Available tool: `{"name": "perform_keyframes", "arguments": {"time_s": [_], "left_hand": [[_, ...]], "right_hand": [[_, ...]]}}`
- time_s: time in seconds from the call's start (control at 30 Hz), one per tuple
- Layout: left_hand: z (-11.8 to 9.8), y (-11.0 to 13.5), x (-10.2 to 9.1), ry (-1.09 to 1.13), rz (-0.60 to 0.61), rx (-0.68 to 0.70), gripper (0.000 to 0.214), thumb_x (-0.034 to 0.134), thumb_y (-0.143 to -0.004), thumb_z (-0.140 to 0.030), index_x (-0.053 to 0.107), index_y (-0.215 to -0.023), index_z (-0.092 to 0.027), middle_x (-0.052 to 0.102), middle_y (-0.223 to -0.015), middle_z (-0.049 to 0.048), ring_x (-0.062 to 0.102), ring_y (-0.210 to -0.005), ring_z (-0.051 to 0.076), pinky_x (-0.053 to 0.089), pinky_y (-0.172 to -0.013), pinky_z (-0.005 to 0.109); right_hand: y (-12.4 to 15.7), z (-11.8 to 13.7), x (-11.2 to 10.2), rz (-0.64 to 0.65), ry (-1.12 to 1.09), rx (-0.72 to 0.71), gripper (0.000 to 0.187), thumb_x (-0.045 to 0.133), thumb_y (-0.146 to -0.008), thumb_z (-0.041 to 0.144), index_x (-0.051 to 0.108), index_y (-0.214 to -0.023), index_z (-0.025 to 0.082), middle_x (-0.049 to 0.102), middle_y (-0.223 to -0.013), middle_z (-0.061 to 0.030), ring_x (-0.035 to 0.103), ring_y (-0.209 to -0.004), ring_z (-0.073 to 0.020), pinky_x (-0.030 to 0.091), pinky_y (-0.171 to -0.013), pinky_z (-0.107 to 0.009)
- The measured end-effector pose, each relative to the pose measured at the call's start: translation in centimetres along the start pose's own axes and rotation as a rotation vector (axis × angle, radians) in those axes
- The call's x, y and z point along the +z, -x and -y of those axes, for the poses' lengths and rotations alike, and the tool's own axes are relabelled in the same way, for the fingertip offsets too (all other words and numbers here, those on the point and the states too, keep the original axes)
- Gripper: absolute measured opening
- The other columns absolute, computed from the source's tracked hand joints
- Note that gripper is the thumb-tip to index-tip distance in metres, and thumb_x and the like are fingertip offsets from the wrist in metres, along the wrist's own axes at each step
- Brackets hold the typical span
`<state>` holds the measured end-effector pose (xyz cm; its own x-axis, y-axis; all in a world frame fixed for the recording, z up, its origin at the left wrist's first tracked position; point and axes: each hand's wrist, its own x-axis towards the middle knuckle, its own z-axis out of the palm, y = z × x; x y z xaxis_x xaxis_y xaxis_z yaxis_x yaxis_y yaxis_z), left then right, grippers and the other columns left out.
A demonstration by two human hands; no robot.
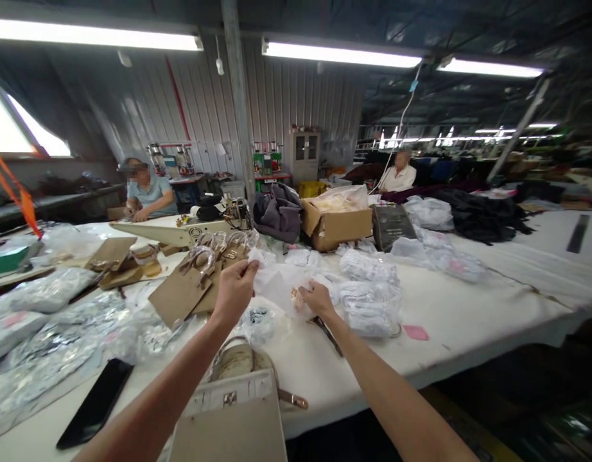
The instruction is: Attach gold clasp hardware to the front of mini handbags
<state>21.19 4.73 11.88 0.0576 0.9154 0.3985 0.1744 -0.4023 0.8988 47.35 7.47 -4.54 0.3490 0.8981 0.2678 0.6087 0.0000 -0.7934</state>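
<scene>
Over the white-covered table, a clear plastic bag point(277, 282) is stretched between my two hands. My left hand point(237, 282) is closed, pinching the bag's upper left edge. Small gold-coloured metal pieces point(296, 295) show at the bag's right end, where my right hand point(319, 299) is closed around the plastic. Beneath the right hand lies a dark, slim tool point(329, 337), partly hidden. Nearest me stands a beige handbag point(233, 417) with a small metal clasp and a brown strap point(293, 399). Another small plastic bag point(257, 321) with dark contents lies between my forearms.
Several brown handbags point(180, 292) with wrapped handles lie left of my hands. Clear-wrapped white bundles point(370, 301) sit to the right. A black phone point(96, 401) rests at front left. Behind are a cardboard box point(341, 228), a sewing machine point(200, 231) and two seated people.
</scene>
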Motion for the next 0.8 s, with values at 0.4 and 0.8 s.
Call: {"name": "perform_keyframes", "arguments": {"time_s": [0.4,0.8], "left_hand": [[-2.4,-0.4,-1.3,0.061,-0.052,0.104,0.044,0.072,-0.093,-0.047,0.053,-0.063,-0.021,0.042,-0.056,-0.0036,0.036,-0.051,0.011,0.020,-0.046,0.024],[-0.4,0.3,-0.6,0.671,0.004,-0.410,0.050,0.097,-0.069,-0.052,0.076,-0.095,-0.014,0.072,-0.080,0.0065,0.067,-0.071,0.020,0.054,-0.063,0.027]], "right_hand": [[-1.0,3.3,-3.2,-0.091,-0.163,-0.081,0.035,0.078,-0.082,0.053,0.077,-0.087,0.018,0.070,-0.076,-0.0024,0.064,-0.073,-0.0223,0.051,-0.073,-0.030],[8.3,12.4,-1.7,-0.132,-0.335,-0.576,0.068,0.081,-0.094,0.059,0.063,-0.144,0.017,0.064,-0.146,-0.0195,0.061,-0.138,-0.0363,0.052,-0.118,-0.049]]}}
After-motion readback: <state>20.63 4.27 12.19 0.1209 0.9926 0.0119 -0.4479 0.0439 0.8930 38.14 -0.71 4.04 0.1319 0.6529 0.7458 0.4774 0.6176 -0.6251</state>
